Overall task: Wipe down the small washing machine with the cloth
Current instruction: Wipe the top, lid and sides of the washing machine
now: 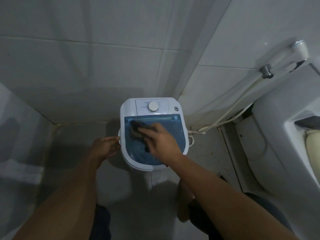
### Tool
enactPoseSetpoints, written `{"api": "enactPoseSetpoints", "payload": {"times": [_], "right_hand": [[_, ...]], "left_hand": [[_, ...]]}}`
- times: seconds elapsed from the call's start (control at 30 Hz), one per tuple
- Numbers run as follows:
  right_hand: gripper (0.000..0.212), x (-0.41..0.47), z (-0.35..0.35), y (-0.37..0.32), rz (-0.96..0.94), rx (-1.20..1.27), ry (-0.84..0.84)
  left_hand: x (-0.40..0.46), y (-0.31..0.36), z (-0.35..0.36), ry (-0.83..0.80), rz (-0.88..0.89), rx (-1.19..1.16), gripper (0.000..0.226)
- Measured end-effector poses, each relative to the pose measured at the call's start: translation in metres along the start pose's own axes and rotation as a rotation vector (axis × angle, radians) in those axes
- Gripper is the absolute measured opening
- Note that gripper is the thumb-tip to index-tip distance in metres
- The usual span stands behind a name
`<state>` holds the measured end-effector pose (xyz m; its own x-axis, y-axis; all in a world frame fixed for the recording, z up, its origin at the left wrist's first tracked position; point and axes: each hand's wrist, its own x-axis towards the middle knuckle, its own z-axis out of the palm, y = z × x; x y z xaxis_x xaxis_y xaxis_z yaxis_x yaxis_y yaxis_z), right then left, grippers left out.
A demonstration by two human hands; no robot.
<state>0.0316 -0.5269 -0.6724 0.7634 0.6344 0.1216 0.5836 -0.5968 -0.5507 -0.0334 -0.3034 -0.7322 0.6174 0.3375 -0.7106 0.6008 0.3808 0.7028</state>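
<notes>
Right hand (161, 137) presses dark cloth (138, 131) flat on the washer (153, 132) lid; left hand (105, 148) steadies the washer's left side.

Washer stands on the floor (78, 135) in a tiled corner, white body, blue see-through lid (173, 129), white dial (152, 106) and a small round button (176, 108) on the back panel. Cloth lies on the lid's left-centre, partly bunched, pinned under the right fingers; hand is spread over it rather than clenched. Left hand is loosely opened, fingertips at the washer's left rim; actual contact cannot be told. Image is blurred around the right hand. A white hose (230, 111) runs along the wall to the right, near a white toilet (285, 129).
</notes>
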Motion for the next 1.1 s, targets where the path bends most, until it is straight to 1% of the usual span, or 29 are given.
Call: {"api": "enactPoseSetpoints", "payload": {"times": [0.07,0.13,0.17,0.23,0.3,0.37,0.4,0.43,0.53,0.57,0.6,0.63,0.67,0.73,0.77,0.8,0.83,0.9,0.97,1.03,1.1], "right_hand": [[0.043,0.011,-0.024,0.017,0.136,0.050,0.188],[0.042,0.013,-0.043,0.045,0.302,0.051,0.313],[0.041,0.010,-0.047,0.059,0.370,0.026,0.330],[0.041,-0.005,-0.040,0.075,0.442,-0.073,0.269],[0.040,-0.029,-0.020,0.069,0.412,-0.172,0.228],[0.042,-0.051,0.003,0.049,0.345,-0.169,0.242],[0.044,-0.060,0.014,0.033,0.298,-0.151,0.211],[0.048,-0.066,0.024,0.014,0.239,-0.130,0.136],[0.057,-0.078,0.047,-0.030,-0.020,-0.083,-0.202],[0.058,-0.079,0.047,-0.035,-0.118,-0.094,-0.251],[0.057,-0.078,0.041,-0.034,-0.172,-0.087,-0.239],[0.053,-0.078,0.033,-0.028,-0.161,-0.055,-0.181],[0.048,-0.078,0.026,-0.016,-0.109,-0.009,-0.077],[0.043,-0.080,0.010,0.018,0.095,0.050,0.197],[0.042,-0.083,0.005,0.035,0.224,0.067,0.292],[0.041,-0.087,0.002,0.050,0.335,0.078,0.355],[0.040,-0.090,0.003,0.056,0.397,0.086,0.392],[0.043,-0.096,0.014,0.052,0.421,0.055,0.406],[0.045,-0.103,0.032,0.030,0.359,0.034,0.371],[0.044,-0.102,0.053,0.001,0.249,0.041,0.291],[0.044,-0.096,0.070,-0.030,0.130,0.058,0.141]], "left_hand": [[-0.003,0.000,0.001,-0.009,-0.003,-0.008,0.015],[-0.005,0.001,0.002,-0.007,0.000,-0.006,0.015],[-0.006,0.001,0.003,-0.006,0.000,-0.006,0.016],[-0.006,0.001,0.003,-0.003,0.003,-0.008,0.018],[-0.004,0.000,0.004,0.003,0.012,-0.003,0.017],[-0.003,0.000,0.004,0.008,0.014,0.011,0.016],[-0.002,0.000,0.003,0.010,0.011,0.016,0.015],[-0.001,0.000,0.004,0.014,0.009,0.017,0.015],[0.002,-0.001,0.003,0.025,0.014,0.020,0.013],[0.002,-0.001,0.002,0.021,0.019,0.021,0.014],[0.002,-0.001,0.001,0.017,0.022,0.025,0.015],[0.001,-0.001,0.000,0.015,0.023,0.029,0.017],[0.001,-0.002,0.000,0.012,0.022,0.028,0.017],[-0.001,-0.002,0.000,0.005,0.019,0.014,0.014],[-0.003,-0.001,0.001,0.009,0.020,0.009,0.013],[-0.003,-0.002,0.004,0.013,0.023,0.005,0.012],[-0.004,-0.001,0.003,0.024,0.027,-0.002,0.011],[-0.005,-0.001,0.003,0.036,0.030,-0.007,0.008],[-0.004,-0.003,0.005,0.044,0.023,0.002,0.009],[-0.004,-0.003,0.006,0.053,0.025,0.004,0.010],[-0.004,-0.003,0.007,0.070,0.035,0.012,0.009]]}}
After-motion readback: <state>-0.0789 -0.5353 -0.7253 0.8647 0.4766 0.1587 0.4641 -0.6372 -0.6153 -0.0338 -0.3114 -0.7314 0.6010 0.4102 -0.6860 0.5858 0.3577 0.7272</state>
